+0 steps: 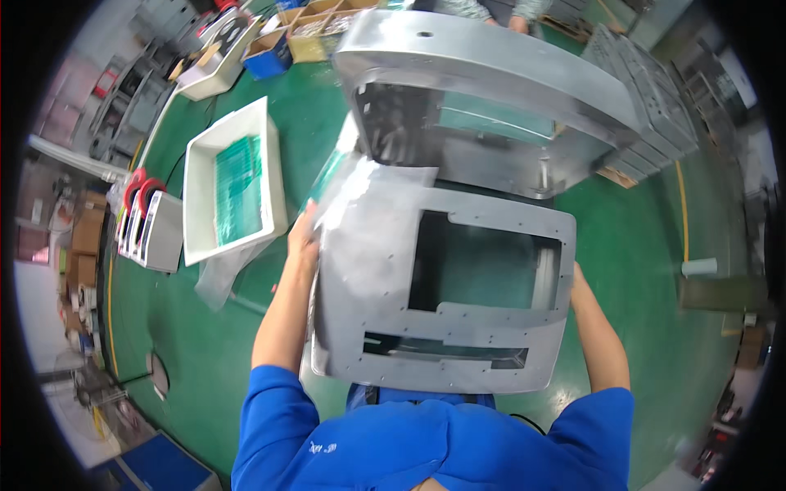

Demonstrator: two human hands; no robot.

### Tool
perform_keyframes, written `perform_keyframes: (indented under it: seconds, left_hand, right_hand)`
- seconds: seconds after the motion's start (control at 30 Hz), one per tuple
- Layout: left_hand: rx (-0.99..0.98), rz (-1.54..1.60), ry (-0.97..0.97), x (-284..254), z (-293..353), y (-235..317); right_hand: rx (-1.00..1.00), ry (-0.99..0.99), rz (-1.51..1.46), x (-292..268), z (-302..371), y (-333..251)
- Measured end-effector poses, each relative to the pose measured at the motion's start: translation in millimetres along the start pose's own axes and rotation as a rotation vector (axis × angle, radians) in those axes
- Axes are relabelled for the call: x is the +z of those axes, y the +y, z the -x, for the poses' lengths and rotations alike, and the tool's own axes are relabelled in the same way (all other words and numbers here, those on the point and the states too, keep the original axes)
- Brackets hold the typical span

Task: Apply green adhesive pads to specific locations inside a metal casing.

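In front of my body is a grey metal panel (pixel 491 327) with a large rectangular cutout, a narrow slot below it and small holes around both. My left hand (pixel 303 235) is closed at its left edge, beside a clear plastic sheet (pixel 368 196) that lies over the upper left part. At the opposite edge, my right hand (pixel 578 282) grips the side, its fingers mostly hidden behind the metal. Just beyond the panel stands a larger curved metal housing (pixel 491 65) with a wide opening.
To the left stands a white tub (pixel 274 192) holding green sheets (pixel 237 188). Red reels on a white device (pixel 155 233) are farther left. Stacked grey metal parts (pixel 643 102) stand at the back right. Another person's hands (pixel 518 24) show beyond the housing, near cardboard bins (pixel 308 47).
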State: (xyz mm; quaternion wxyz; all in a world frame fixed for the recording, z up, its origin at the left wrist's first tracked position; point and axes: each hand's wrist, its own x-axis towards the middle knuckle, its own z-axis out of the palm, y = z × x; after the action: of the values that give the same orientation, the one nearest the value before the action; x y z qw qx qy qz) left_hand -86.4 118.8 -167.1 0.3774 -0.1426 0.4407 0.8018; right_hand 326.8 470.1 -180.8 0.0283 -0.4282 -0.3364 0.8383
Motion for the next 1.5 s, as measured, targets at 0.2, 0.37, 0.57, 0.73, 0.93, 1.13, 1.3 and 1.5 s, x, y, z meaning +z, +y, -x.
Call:
perform_keyframes:
  seconds: [0.2,0.37,0.57,0.73,0.93,1.13,1.3,1.5]
  left_hand:
    - [0.524,-0.608,-0.097,100,126,9]
    - [0.413,-0.78,-0.304,126,208,-12]
    - [0.443,-0.798,-0.432,116,212,-38]
    - [0.381,-0.74,-0.525,105,201,-50]
    - [0.43,-0.826,-0.594,105,182,-57]
    - [0.408,-0.809,-0.582,107,156,-71]
    - [0.312,-0.81,-0.525,112,138,-78]
    - [0.064,-0.723,-0.32,119,121,-92]
  right_hand:
    - [-0.608,0.618,0.59,69,66,-49]
    - [-1.131,-0.094,1.064,269,154,-46]
    - [-0.85,-0.249,1.207,270,138,-17]
    - [-0.831,-0.334,1.067,270,126,-14]
    - [-0.505,-0.31,0.869,265,106,-7]
    - [-0.394,-0.216,0.685,253,81,-4]
    - [-0.673,-0.066,0.772,246,63,10]
    - [-0.973,0.005,0.983,237,36,-2]
